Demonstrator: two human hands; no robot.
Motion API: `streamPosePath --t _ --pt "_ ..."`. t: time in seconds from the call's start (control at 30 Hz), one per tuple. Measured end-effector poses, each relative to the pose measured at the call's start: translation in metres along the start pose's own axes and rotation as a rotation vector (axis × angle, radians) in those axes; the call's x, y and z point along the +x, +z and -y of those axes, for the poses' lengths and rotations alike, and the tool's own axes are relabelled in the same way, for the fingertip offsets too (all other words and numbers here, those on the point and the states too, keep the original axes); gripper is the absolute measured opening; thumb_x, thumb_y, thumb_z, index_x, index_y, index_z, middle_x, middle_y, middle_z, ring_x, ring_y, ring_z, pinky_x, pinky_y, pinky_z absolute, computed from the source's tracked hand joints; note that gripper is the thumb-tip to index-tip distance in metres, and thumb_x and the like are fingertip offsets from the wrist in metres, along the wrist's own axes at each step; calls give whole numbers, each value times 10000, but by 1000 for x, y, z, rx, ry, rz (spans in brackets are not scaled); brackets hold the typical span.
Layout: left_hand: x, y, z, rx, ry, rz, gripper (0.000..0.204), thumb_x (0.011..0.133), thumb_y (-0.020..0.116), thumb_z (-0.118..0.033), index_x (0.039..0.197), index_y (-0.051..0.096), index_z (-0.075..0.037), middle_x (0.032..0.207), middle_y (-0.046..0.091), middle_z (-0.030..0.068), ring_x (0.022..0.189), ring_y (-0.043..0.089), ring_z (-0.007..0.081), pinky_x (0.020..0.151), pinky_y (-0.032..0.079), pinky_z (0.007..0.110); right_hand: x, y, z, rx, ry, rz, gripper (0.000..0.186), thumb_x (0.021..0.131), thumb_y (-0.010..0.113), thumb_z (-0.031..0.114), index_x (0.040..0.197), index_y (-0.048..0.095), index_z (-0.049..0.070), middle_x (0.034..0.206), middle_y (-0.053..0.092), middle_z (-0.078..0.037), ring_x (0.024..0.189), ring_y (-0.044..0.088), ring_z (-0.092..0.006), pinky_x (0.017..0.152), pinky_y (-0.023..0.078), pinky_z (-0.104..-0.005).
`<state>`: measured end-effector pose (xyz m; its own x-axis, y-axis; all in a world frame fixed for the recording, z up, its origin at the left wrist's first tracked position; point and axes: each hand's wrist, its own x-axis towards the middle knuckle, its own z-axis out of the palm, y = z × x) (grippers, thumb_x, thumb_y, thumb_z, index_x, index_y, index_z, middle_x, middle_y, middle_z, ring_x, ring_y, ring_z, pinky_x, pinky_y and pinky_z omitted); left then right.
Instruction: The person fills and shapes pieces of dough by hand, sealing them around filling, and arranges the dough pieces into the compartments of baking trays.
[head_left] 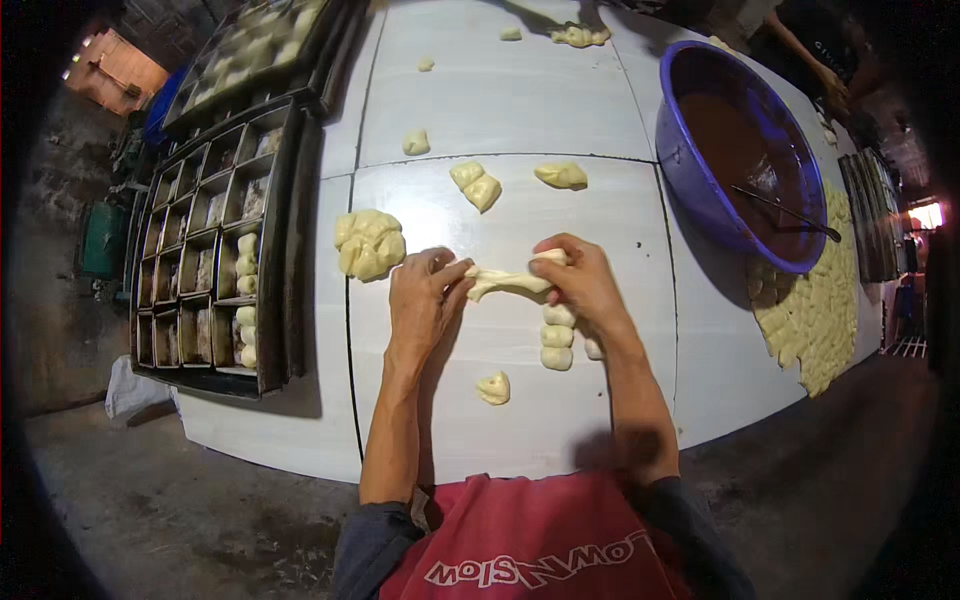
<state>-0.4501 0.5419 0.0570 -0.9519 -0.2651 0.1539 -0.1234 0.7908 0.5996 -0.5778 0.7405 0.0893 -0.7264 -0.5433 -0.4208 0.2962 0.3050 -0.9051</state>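
While left grip (422, 297) and right grip (586, 284) pinch its ends, dough strip (510, 281) stretched between them, contact partly hidden

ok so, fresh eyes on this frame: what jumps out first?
Probably the pale dough strip at centre, stretched between the grip of the left hand and that of the right hand, above the white table. Next, the big purple basin at upper right, with brown contents. Then the dark-framed rack of loaf tins at left, with dough rolls in its right-hand column.
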Motion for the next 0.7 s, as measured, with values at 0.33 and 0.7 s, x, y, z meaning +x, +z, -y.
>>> streamPosePath --t 0.33,0.7 --pt "4 11 -59 -129 23 -166 548 828 773 -329 1261 615 -32 1336 538 219 1230 500 364 1026 372 479 -81 -56 17 485 -72 -115 429 969 566 167 1361 516 1 1171 644 -87 1014 637 -128 863 530 -267" --pt "19 58 -163 -1060 -299 331 359 929 683 -214 1196 639 22 1056 701 124 922 675 194 848 537 316 -93 -77 -18 365 -354 -330 200 920 690 93 1070 578 22 970 649 -47 906 624 -101 771 520 -240"
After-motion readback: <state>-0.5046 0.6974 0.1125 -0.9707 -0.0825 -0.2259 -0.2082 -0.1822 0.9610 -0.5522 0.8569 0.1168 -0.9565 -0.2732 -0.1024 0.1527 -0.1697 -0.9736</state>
